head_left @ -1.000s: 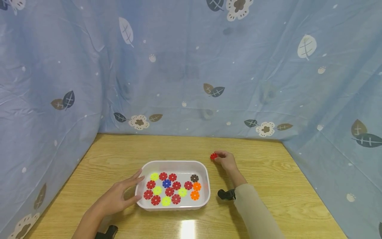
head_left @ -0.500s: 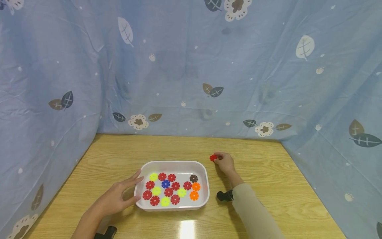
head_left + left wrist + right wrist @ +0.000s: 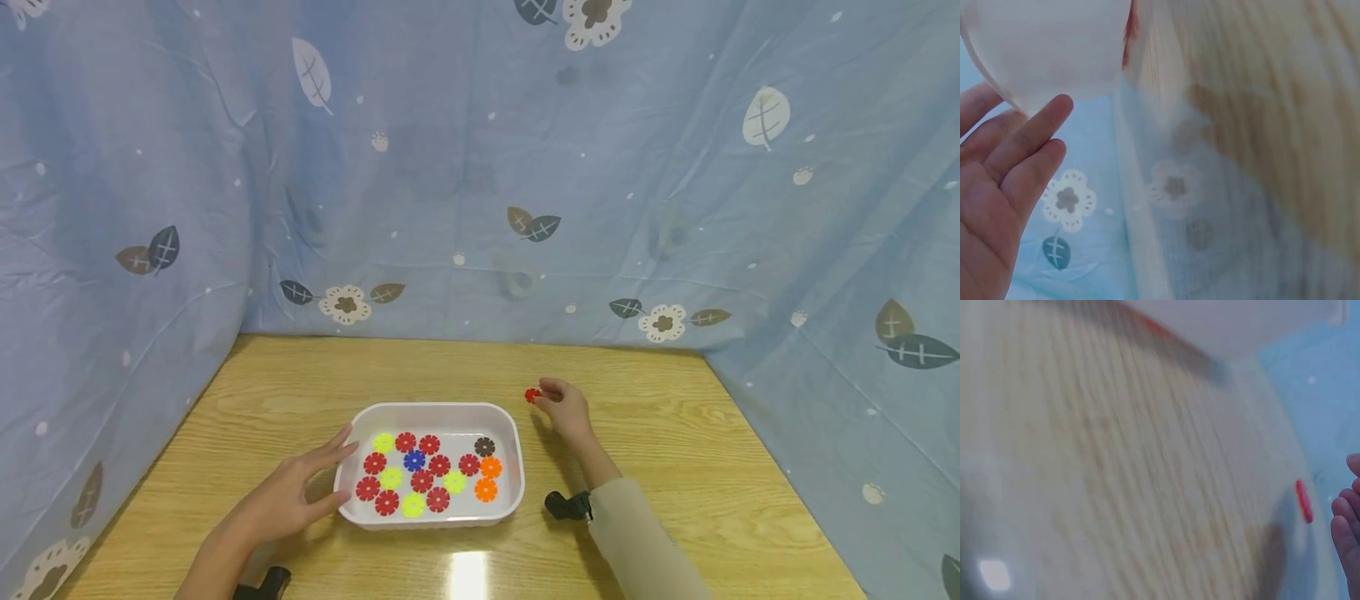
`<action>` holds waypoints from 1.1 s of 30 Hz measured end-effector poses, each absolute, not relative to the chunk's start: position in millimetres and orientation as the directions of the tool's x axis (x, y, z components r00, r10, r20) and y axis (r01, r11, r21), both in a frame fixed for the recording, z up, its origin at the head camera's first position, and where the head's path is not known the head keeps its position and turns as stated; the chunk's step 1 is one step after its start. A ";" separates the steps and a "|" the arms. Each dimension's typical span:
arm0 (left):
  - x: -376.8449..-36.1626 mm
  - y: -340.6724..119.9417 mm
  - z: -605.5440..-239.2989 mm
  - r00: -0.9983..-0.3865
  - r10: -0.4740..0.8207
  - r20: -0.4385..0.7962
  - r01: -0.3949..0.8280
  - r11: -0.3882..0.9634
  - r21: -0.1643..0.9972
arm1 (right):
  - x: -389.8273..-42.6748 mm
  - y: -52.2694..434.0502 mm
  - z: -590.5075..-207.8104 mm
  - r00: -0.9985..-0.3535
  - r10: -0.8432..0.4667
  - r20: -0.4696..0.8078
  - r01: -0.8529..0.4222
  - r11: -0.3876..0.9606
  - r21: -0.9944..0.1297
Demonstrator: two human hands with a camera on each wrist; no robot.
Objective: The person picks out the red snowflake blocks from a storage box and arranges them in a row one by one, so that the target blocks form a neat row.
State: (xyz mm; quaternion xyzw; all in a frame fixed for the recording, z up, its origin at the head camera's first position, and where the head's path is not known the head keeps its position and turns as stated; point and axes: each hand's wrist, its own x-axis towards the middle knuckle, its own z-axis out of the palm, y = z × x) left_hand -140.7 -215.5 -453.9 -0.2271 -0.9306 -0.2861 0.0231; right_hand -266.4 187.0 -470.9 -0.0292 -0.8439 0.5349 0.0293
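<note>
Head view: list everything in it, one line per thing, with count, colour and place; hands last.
tray: one, white, near the middle of the table, holding loose discs.
red discs in tray: eight, among the others on the tray floor.
yellow-green discs: four, in the tray.
orange discs: two, at the tray's right end.
blue disc: one, mid-tray.
brown disc: one, far right corner of the tray.
loose red disc: one, outside the tray, beyond its far right corner.
table: one, light wood.
curtain: blue, leaf and flower print, on three sides.
left hand: fingers straight, against the tray's left wall.
right hand: at the loose red disc; its grip cannot be made out.
</note>
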 end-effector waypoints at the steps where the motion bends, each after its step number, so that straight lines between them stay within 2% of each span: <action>1: -140.6 -215.5 -453.6 -0.895 0.411 0.174 0.437 0.730 0.525 | -263.7 186.0 -469.0 -0.997 0.071 0.026 0.006 0.413 -0.911; 13: -139.8 -215.9 -455.3 -0.904 0.402 0.146 0.409 0.713 0.570 | -220.0 165.2 -439.9 -0.987 -0.081 0.138 -0.155 0.248 -0.956; 21: -139.8 -217.1 -455.9 -0.895 0.410 0.177 0.437 0.722 0.536 | -184.2 132.5 -407.6 -0.978 -0.176 0.111 -0.138 0.146 -0.980; 33: -141.2 -216.1 -455.9 -0.891 0.416 0.183 0.446 0.725 0.524 | -192.3 104.3 -426.8 -0.955 -0.276 0.108 -0.136 0.081 -0.987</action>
